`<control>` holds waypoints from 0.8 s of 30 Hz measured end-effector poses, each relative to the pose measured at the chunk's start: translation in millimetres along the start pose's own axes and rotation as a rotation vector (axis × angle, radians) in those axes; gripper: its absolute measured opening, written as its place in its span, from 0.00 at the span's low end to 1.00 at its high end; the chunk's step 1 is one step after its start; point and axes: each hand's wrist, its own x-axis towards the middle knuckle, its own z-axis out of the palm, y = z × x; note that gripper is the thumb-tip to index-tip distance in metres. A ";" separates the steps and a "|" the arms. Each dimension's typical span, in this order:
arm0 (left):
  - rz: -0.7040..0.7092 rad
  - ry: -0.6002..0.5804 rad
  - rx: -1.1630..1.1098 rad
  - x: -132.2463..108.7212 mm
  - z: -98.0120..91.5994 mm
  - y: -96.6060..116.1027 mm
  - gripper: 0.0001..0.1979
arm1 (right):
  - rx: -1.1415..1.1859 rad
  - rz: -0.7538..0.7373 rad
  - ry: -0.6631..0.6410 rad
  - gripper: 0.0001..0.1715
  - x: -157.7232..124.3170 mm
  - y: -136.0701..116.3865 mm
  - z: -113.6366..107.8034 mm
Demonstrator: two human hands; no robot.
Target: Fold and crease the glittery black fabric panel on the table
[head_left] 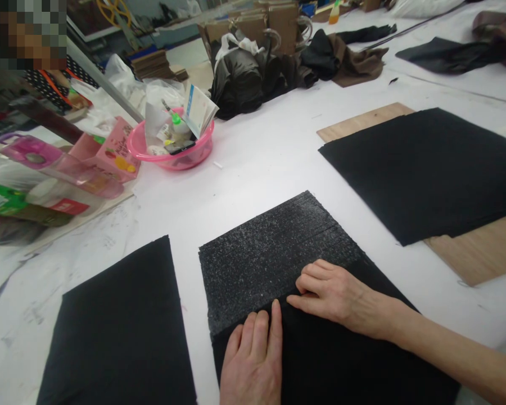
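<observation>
A black sheet (257, 253) with a speckled, shiny upper part lies on the white table. Plain black cloth (341, 360) covers its lower part, with its edge running across the sheet. My left hand (255, 354) rests flat on the cloth, fingertips at that edge, holding nothing. To its right, my right hand (331, 292) touches the same edge, its thumb stretched toward the left hand and its fingers curled; whether they pinch the cloth is hidden.
Another black piece (122, 332) lies at the left. At the right, black cloth (430, 169) lies over wooden boards (484, 247). A pink basin (172, 157) of small items, bottles and dark material stand farther back. A person is at the upper left.
</observation>
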 end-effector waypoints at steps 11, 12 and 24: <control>-0.021 0.014 0.027 12.7 -1.8 13.1 0.26 | 0.014 0.018 -0.013 0.13 -8.5 8.5 -8.8; -0.013 0.029 0.023 14.3 -0.7 14.1 0.26 | 0.013 0.022 -0.012 0.13 -10.9 9.8 -9.8; 0.038 -0.008 0.034 24.9 -2.8 19.1 0.28 | 0.016 0.087 -0.029 0.14 -27.7 16.9 -11.9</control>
